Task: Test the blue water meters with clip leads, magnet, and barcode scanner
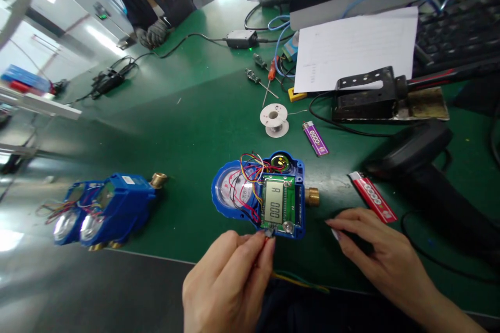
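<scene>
In front of me on the green table lies a blue water meter (233, 187) with its housing uncovered. Its green circuit board (289, 203) carries a lit display (273, 203) showing digits, and thin coloured wires (250, 169) loop over the dial. At the lower edge of the board, my left hand (230, 276) pinches a small wire connector (269, 232), mostly covered by the fingertips. Yellow and green wires (300, 281) trail below that hand. My right hand (375, 250) hovers right of the meter near its brass fitting (312, 196), holding nothing, thumb and fingers slightly apart.
More blue meters (125, 208) stand at left. Beyond my meter are a solder spool (274, 119), a purple lighter (315, 139) and screwdrivers (269, 80). A red lighter (373, 197), black scanner (425, 187) and soldering iron stand (363, 101) sit rightward. A person's gloved hands (154, 34) show far left.
</scene>
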A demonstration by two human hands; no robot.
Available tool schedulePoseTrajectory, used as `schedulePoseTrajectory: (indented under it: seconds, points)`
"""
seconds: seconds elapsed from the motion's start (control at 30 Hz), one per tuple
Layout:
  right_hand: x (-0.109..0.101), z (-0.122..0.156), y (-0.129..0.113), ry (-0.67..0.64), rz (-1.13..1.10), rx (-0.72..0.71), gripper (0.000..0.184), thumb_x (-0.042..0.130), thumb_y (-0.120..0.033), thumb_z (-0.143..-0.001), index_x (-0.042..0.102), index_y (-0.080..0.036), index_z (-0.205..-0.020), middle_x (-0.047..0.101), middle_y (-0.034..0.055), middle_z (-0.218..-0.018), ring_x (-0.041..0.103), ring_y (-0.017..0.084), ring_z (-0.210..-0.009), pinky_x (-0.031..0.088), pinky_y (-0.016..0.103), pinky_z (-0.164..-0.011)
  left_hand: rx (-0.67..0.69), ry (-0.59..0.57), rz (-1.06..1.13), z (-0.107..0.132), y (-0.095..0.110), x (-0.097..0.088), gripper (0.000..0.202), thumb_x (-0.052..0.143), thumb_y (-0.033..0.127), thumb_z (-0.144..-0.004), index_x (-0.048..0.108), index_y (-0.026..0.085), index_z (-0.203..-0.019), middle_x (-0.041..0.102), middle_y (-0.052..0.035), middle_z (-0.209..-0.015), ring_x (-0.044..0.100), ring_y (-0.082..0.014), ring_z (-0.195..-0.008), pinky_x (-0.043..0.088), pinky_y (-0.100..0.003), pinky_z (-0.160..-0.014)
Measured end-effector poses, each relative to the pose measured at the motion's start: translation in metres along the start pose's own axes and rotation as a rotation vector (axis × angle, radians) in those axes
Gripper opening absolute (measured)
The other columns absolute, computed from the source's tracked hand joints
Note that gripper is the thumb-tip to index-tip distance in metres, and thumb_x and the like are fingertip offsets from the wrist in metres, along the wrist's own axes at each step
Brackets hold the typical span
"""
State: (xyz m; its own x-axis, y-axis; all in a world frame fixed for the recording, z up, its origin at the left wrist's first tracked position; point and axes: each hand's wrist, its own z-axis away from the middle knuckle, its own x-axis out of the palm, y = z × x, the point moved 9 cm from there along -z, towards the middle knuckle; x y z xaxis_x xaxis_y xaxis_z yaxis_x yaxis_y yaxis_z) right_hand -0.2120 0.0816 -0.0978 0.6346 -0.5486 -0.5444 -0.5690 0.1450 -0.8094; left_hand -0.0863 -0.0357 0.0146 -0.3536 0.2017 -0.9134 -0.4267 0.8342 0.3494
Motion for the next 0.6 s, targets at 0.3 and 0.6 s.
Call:
schedulePoseTrajectory:
  seconds: [0.3, 0.6]
  points:
    - [-0.001, 0.000, 0.001, 0.007, -0.003, 0.010, 0.015, 0.056, -0.021, -0.079, 0.065, -0.022, -0.090, 0.063, 0.0033, -0.084, 0.060, 0.014, -0.078, 0.051, 0.026, -0.066, 0.114, -0.124, -0.184, -0.007, 0.004, 0.001, 0.011, 0.052, 0.023, -0.083, 0.062, 0.018, -0.084, 0.054, 0.0018, -0.057, 0.052, -0.0083, -0.048, 0.043, -0.017, -0.043]
    - [0.000, 0.000, -0.001, -0.006, 0.013, -0.018, 0.015, 0.056, -0.019, -0.079, 0.063, -0.021, -0.092, 0.062, 0.0025, -0.085, 0.059, 0.012, -0.080, 0.050, 0.024, -0.069, 0.362, -0.270, -0.405, -0.004, 0.015, 0.005, 0.018, 0.053, 0.018, -0.078, 0.064, 0.016, -0.093, 0.064, -0.0018, -0.066, 0.057, -0.0113, -0.054, 0.045, -0.018, -0.043]
